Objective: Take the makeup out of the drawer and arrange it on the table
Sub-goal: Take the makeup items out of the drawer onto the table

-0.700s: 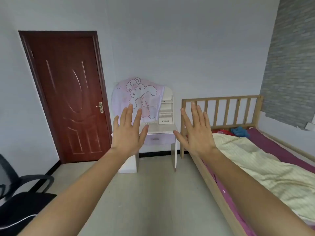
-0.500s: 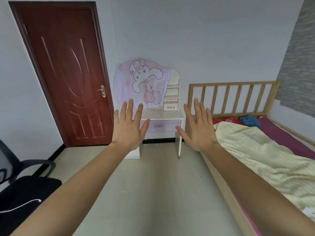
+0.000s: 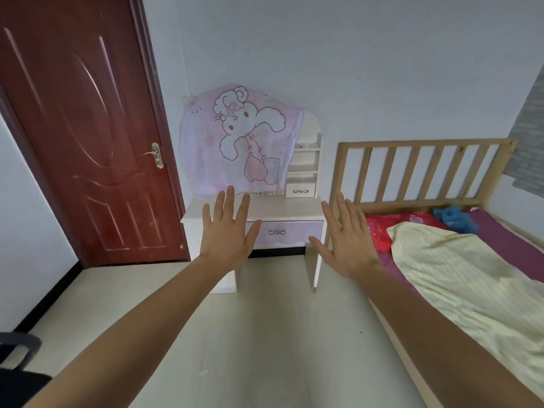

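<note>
Both arms reach forward, the left hand [image 3: 226, 235] and right hand [image 3: 346, 241] raised with fingers straight and spread, backs to the camera, holding nothing. Beyond them a white desk [image 3: 282, 206] stands against the wall between a red-brown door [image 3: 82, 128] and a wooden bed [image 3: 424, 141]. Its lilac drawer [image 3: 287, 232] is closed (any makeup inside cannot be seen), and a rabbit-print cloth [image 3: 235, 136] drapes over the desk's back.
</note>
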`<state>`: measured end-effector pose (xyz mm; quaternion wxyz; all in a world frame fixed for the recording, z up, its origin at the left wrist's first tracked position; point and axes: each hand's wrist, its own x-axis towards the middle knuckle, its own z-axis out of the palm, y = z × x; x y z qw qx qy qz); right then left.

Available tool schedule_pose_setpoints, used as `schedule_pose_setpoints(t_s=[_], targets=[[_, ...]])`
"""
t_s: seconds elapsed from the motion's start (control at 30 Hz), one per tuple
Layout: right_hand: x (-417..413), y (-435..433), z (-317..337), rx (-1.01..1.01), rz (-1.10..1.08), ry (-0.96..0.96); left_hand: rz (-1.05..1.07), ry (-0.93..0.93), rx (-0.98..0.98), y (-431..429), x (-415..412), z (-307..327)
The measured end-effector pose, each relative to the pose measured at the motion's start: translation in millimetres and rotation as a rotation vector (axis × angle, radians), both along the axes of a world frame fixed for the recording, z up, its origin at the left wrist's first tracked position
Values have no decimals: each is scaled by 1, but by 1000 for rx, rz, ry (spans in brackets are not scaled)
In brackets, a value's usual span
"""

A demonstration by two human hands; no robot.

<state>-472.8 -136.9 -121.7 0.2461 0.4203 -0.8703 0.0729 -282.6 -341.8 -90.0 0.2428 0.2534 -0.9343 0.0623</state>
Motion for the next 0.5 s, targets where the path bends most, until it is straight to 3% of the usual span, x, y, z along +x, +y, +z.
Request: schedule_pose_setpoints(t_s=[0.23,0.4,0.5], targets=[[-140,-78,-56,37,-12,-85,-17,-57,144,-80,-149,-66],[-252,-146,-98,29,3,-300,48,-132,277,-138,-262,-109],[-313,-194,-104,65,-19,-331,54,-184,281,-182,-315,-118]])
